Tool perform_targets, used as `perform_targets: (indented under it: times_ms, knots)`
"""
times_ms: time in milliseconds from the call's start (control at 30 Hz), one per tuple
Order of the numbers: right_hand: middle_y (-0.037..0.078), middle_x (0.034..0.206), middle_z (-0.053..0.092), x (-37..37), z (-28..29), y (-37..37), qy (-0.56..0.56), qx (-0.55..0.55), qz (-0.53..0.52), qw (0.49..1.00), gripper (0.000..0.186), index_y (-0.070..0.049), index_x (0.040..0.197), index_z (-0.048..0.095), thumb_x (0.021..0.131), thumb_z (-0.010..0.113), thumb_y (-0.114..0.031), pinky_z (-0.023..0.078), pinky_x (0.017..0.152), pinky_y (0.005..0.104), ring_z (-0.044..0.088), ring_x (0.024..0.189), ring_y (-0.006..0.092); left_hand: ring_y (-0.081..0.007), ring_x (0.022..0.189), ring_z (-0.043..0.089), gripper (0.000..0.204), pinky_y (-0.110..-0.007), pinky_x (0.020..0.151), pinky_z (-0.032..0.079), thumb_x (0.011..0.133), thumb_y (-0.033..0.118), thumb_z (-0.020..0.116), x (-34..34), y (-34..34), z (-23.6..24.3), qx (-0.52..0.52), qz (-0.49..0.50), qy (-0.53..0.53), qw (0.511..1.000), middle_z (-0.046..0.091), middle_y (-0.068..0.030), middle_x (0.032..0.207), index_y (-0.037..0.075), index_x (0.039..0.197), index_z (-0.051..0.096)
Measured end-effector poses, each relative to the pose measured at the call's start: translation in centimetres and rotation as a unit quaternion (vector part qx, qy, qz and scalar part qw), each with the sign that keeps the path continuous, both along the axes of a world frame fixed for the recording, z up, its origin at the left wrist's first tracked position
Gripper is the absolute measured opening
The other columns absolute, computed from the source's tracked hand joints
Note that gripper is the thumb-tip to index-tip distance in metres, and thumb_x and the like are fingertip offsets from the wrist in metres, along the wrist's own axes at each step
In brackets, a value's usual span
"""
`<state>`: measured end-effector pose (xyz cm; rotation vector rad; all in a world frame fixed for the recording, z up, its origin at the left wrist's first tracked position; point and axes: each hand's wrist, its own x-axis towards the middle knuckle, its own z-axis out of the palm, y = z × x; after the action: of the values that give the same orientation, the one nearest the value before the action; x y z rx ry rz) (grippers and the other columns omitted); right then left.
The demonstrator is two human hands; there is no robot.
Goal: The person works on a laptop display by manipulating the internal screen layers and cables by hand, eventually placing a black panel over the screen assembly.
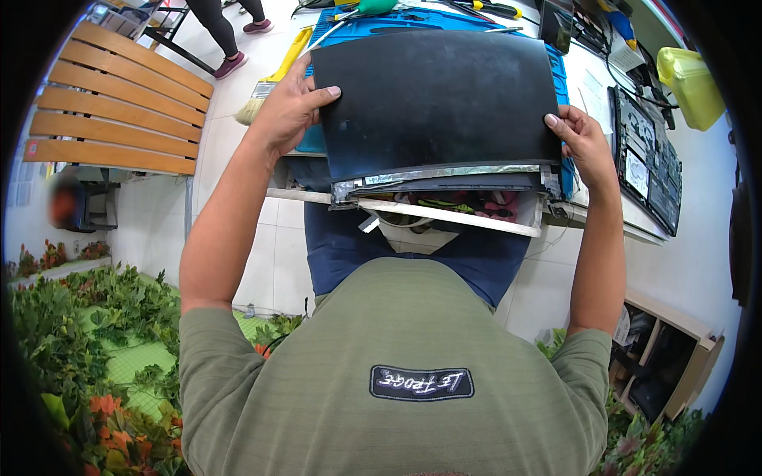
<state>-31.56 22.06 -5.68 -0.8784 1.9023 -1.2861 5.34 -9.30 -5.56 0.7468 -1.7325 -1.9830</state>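
Note:
A black laptop screen point(440, 107) is held up over the near edge of the table, tilted, with its broad dark face toward me. Along its lower edge a silvery strip and hinge parts point(345, 190) are exposed. My left hand point(290, 111) grips the left edge, thumb on the front face and fingers behind. At the right edge my right hand point(586, 141) pinches the screen the same way. Most of the fingers on both hands are hidden behind it. Beneath the screen lies a blue work mat point(324, 30), largely covered.
A yellow-handled brush point(278, 75) lies left of the screen; a green-handled tool point(375, 6) and yellow-black tool point(500, 9) lie behind. An opened laptop base point(647, 163) rests at right. An open drawer point(452, 216) is below. A slatted wooden bench point(119, 99) and a person's legs point(214, 32) are left.

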Motion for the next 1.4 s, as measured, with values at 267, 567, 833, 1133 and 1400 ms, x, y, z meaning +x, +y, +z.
perform_targets:
  times_ms: [267, 567, 833, 1133, 1400]
  knots:
    - [-0.004, 0.089, 0.075, 0.4, 0.2, 0.7, -0.017, -0.009, -0.013, 1.000, 0.029, 0.000, 0.121, 0.074, 0.106, 0.079, -0.025, 0.034, 0.055, 0.0185, 0.052, 0.064, -0.0024, -0.0171, 0.102, 0.071, 0.101, -0.028, 0.086, 0.057, 0.097, 0.007, 0.078, -0.5, -1.3, 1.2, -0.049, -0.025, -0.044, 0.998, 0.074, -0.0127, 0.116, 0.001, 0.177, 0.018]
    - [-0.006, 0.095, 0.076, 1.1, 0.4, 2.0, -0.027, -0.028, -0.024, 0.999, 0.030, -0.002, 0.125, 0.073, 0.106, 0.078, -0.025, 0.035, 0.059, 0.0174, 0.055, 0.071, -0.0031, -0.0140, 0.101, 0.069, 0.084, -0.028, 0.089, 0.054, 0.096, 0.014, 0.084, -0.3, -4.7, 1.8, -0.193, -0.083, -0.164, 0.964, 0.075, -0.0070, 0.116, 0.009, 0.170, 0.045]
    - [0.001, 0.102, 0.077, 2.0, 0.9, 3.0, -0.058, -0.091, -0.049, 0.993, 0.030, 0.001, 0.125, 0.072, 0.105, 0.078, -0.020, 0.047, 0.071, 0.0177, 0.065, 0.083, 0.0027, -0.0131, 0.098, 0.069, 0.082, -0.029, 0.088, 0.055, 0.096, 0.019, 0.086, -0.4, -5.2, 1.9, -0.181, -0.119, -0.101, 0.971, 0.075, -0.0042, 0.110, 0.008, 0.168, 0.048]
    - [0.006, 0.110, 0.077, 3.8, 2.2, 5.3, -0.070, -0.186, -0.067, 0.978, 0.024, 0.004, 0.120, 0.072, 0.101, 0.078, -0.008, 0.051, 0.098, 0.0238, 0.070, 0.099, 0.0094, -0.0148, 0.102, 0.073, 0.083, -0.030, 0.090, 0.058, 0.093, 0.023, 0.088, -1.2, -5.1, 2.4, -0.203, -0.144, -0.121, 0.961, 0.076, -0.0050, 0.114, 0.009, 0.166, 0.051]
    - [0.005, 0.109, 0.078, 3.3, 2.2, 5.0, -0.077, -0.138, -0.058, 0.986, 0.027, 0.004, 0.124, 0.071, 0.103, 0.077, -0.013, 0.052, 0.091, 0.0211, 0.071, 0.097, 0.0080, -0.0164, 0.096, 0.073, 0.082, -0.031, 0.089, 0.061, 0.086, 0.025, 0.093, -1.7, -5.5, 2.5, -0.255, -0.145, -0.160, 0.943, 0.072, -0.0080, 0.117, 0.011, 0.160, 0.060]
